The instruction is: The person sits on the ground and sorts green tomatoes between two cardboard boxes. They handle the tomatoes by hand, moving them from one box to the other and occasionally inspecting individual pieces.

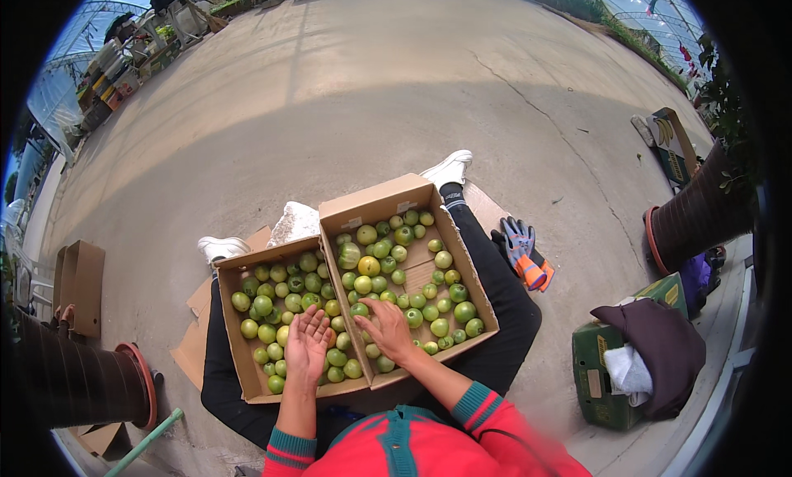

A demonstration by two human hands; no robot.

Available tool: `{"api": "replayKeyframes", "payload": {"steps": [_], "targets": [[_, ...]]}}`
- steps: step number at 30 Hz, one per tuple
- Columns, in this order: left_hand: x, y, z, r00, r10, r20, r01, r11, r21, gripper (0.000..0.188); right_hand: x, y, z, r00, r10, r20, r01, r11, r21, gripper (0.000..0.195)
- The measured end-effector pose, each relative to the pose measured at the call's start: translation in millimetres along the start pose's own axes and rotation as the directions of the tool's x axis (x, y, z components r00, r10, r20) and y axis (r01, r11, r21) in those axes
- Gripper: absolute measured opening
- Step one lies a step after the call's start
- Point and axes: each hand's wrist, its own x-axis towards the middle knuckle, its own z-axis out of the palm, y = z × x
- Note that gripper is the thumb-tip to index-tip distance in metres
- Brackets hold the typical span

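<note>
Two cardboard boxes of mostly green tomatoes stand side by side between my outstretched legs. Over the left box [234, 328], my left hand [311, 341] is turned palm up with its fingers apart and nothing in it. My right hand [393, 330] reaches across the near left part of the right box [375, 203]. At its thumb and fingertips is a green tomato [359, 310]; whether it is gripped or only lies beneath, I cannot tell. A yellow-orange tomato [369, 266] stands out among the green ones. Bare cardboard shows in the middle of the right box.
Grey and orange work gloves [521, 248] lie right of my leg. A white block [297, 223] sits behind the left box. A green carton [597, 378] bears dark cloth at right. Large plant pots [699, 211] flank both sides. A green pole [145, 441] is at lower left.
</note>
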Motion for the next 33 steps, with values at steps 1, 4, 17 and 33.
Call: {"api": "replayKeyframes", "payload": {"steps": [1,4,17,33], "targets": [[-11.2,-4.0,13.4,0.992,-0.089,0.091,0.082,0.994,0.077,0.046,1.4,-4.9,-4.7,1.000,-0.021,-0.024,0.022,0.997,0.068,0.039],[-26.4,-19.6,44.6,0.983,-0.034,0.179,0.000,0.982,0.191,0.040,-2.1,-17.0,-12.4,0.962,-0.273,0.030,0.272,0.962,0.028,0.041],[16.0,-3.6,-40.8,0.942,0.211,-0.259,-0.146,0.957,0.251,0.038,-12.5,38.7,-51.8,0.943,0.155,0.295,0.037,0.831,-0.555,0.025],[-42.0,-61.5,57.2,0.958,-0.002,0.287,-0.084,0.955,0.286,0.052,-0.7,20.0,-66.8,0.956,-0.238,0.169,0.240,0.971,0.010,0.051]]}}
